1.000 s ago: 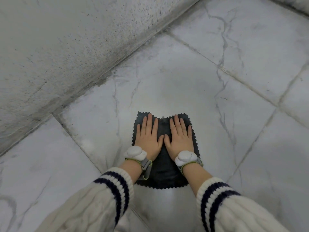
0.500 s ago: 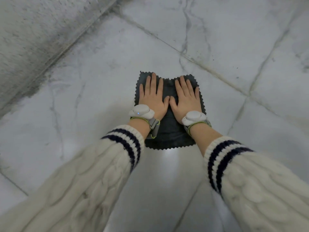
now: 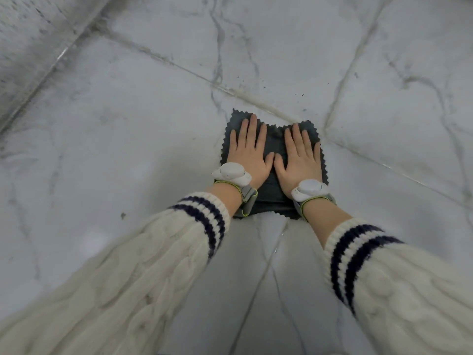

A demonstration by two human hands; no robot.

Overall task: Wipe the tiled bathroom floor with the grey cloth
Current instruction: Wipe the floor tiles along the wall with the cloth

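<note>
The tiled floor (image 3: 128, 124) is glossy, and a dirty grout line (image 3: 256, 99) crosses it just beyond the fingertips. Pushing onward could, I judge, snag the cloth's zigzag edge on that joint and fold it under, leaving the fingers rubbing bare tile. The grey cloth (image 3: 275, 144) lies flat on the floor beneath both palms, its far edge just past the fingers and its near edge under the wrists. It is small, so uneven pressure might let it slip out sideways. The left hand (image 3: 249, 155) and right hand (image 3: 300, 160) lie side by side, thumbs nearly touching. All fingers (image 3: 253, 126) are straight and slightly spread, pressing the cloth and gripping nothing. Dark specks (image 3: 302, 94) ahead and right of the fingers may merely get shoved along
</note>
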